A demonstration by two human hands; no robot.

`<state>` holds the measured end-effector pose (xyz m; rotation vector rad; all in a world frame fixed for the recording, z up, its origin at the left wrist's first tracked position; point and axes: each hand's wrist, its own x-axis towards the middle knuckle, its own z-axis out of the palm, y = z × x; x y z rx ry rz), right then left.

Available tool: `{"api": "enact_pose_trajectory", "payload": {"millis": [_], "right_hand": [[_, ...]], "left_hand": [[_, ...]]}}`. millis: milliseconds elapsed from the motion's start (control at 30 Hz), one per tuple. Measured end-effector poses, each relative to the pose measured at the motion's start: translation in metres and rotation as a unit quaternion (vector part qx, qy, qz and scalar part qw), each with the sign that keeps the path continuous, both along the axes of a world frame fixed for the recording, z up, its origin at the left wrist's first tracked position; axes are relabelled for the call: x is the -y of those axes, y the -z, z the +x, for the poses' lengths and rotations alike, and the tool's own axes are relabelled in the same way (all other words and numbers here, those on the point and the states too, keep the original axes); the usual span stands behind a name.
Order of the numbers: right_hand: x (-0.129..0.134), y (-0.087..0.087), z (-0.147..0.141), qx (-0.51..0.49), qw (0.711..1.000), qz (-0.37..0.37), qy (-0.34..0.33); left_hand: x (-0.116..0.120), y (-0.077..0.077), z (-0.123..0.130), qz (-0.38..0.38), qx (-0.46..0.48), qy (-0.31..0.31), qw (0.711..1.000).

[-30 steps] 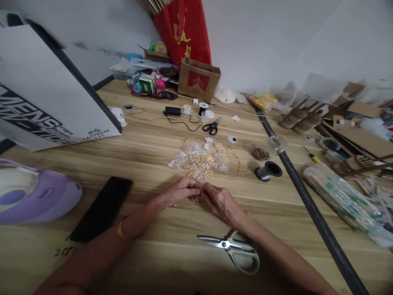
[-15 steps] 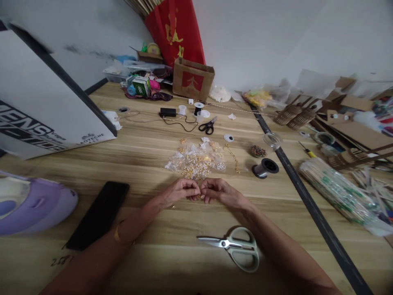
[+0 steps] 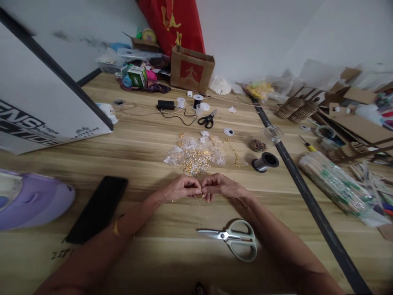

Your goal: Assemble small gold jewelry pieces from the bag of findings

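My left hand (image 3: 181,189) and my right hand (image 3: 220,186) meet just in front of a pile of gold and silver beads (image 3: 194,164). Fingertips and thumbs of both hands are pinched together. A bit of something small and gold shows beneath them, too small to make out. Clear plastic bags (image 3: 181,151) of small findings lie around the pile. Nearer to me rest scissors with pale green handles (image 3: 236,237), blades pointing left. A gold chain (image 3: 234,152) lies to the right of the bags.
A black phone (image 3: 97,209) and a purple appliance (image 3: 39,198) are on the left. To the right stand a wire spool (image 3: 265,162) and a dish of brown beads (image 3: 258,145). Black scissors (image 3: 208,119) lie farther back, before a paper bag (image 3: 193,69). Bagged sticks (image 3: 336,182) lie far right.
The view has shifted slightly, so most things sit a little higher in the picture. My hands stay pinched together, with the fingertips still touching.
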<state>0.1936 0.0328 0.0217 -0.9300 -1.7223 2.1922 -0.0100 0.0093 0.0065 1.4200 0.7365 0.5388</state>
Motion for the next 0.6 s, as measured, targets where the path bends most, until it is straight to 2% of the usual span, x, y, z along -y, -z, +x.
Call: {"api": "enact_pose_trajectory", "payload": {"millis": [167,600], "right_hand": [[-0.0025,-0.0003,0.0063,-0.026,0.999,-0.014,-0.046],[-0.0029,0.0043,0.0041,-0.030,0.998,-0.021,-0.046]], "left_hand": [[-0.0001,0.0014,-0.0011,0.007,0.004,0.017,1.000],[0.0010,0.0032,-0.0001,0.043,-0.001,0.039,0.998]]}}
